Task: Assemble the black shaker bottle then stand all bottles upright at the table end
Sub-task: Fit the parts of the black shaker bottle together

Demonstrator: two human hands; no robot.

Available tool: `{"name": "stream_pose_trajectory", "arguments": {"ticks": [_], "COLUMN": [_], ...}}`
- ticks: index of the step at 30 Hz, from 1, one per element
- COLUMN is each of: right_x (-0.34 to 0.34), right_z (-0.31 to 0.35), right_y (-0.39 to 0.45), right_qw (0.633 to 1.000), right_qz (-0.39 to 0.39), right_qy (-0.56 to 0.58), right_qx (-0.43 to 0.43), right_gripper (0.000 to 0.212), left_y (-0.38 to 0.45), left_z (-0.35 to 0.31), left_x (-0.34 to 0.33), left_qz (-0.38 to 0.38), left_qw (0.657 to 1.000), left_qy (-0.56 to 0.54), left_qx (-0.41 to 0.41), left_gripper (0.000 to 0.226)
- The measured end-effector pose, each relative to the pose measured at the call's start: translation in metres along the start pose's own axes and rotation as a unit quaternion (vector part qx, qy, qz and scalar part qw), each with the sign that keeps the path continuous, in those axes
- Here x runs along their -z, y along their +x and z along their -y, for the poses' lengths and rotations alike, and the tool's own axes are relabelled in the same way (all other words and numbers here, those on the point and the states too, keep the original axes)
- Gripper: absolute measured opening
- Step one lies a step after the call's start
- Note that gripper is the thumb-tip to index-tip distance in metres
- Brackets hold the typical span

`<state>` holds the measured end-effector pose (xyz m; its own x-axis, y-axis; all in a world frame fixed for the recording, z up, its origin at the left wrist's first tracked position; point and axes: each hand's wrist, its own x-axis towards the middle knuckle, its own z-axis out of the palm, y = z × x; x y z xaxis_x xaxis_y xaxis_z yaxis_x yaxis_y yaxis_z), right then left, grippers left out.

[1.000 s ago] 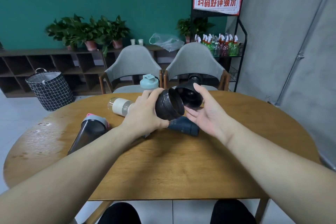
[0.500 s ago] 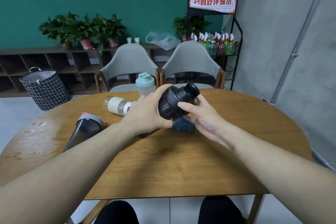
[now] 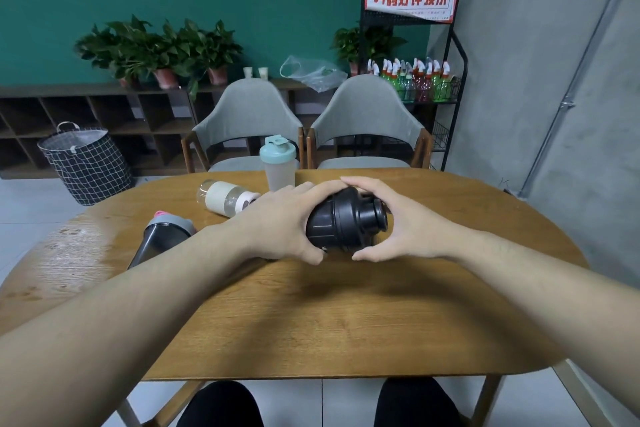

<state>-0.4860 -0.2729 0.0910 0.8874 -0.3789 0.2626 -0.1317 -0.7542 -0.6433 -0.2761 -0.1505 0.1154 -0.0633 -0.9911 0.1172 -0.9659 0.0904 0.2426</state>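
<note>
The black shaker bottle (image 3: 341, 224) lies sideways above the table's middle, its lid on and the spout pointing right. My left hand (image 3: 280, 224) grips its body from the left. My right hand (image 3: 403, 224) curls around the lid end, fingers over the top and thumb below. A dark shaker with a grey lid and pink cap (image 3: 161, 239) lies on its side at the left. A clear bottle with a cream band (image 3: 225, 198) lies behind my left hand. A frosted shaker with a mint lid (image 3: 278, 163) stands upright at the far table edge.
The oval wooden table (image 3: 329, 315) has two grey chairs (image 3: 247, 114) behind its far edge. A checked laundry basket (image 3: 86, 163) sits on the floor at left. A black rack of spray bottles (image 3: 415, 80) stands at back right, against the grey wall.
The lid, held apart in my right hand a second ago, now sits on the black bottle. Both hands have closed around it, and the dark blue thing below is hidden.
</note>
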Motion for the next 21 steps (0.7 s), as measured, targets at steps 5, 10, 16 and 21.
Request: {"name": "stream_pose_trajectory", "arguments": {"ticks": [5,10,16,21], "right_x": [-0.003,-0.002,-0.006,-0.014], "right_z": [-0.009,-0.006,-0.005,-0.005], "right_y": [-0.005,-0.005,0.001,0.008], "right_qw": [0.998,0.999,0.997,0.979], "right_qz": [-0.036,-0.004,-0.027,-0.042], "right_qy": [-0.036,-0.045,0.006,0.119], "right_qx": [0.032,-0.001,-0.077,-0.163], "right_gripper": [0.095,0.092,0.074,0.065], "left_y": [0.001,0.005,0.006,0.006], "left_z": [0.006,0.007,0.004,0.002], "left_x": [-0.005,-0.009,-0.01,-0.012], "left_qz": [0.003,-0.001,-0.039,-0.076], "left_qw": [0.995,0.999,0.995,0.987], "left_qy": [-0.097,-0.036,0.09,0.14], "left_qx": [-0.001,-0.006,-0.015,-0.025], "left_gripper": [0.104,0.106,0.107,0.106]}}
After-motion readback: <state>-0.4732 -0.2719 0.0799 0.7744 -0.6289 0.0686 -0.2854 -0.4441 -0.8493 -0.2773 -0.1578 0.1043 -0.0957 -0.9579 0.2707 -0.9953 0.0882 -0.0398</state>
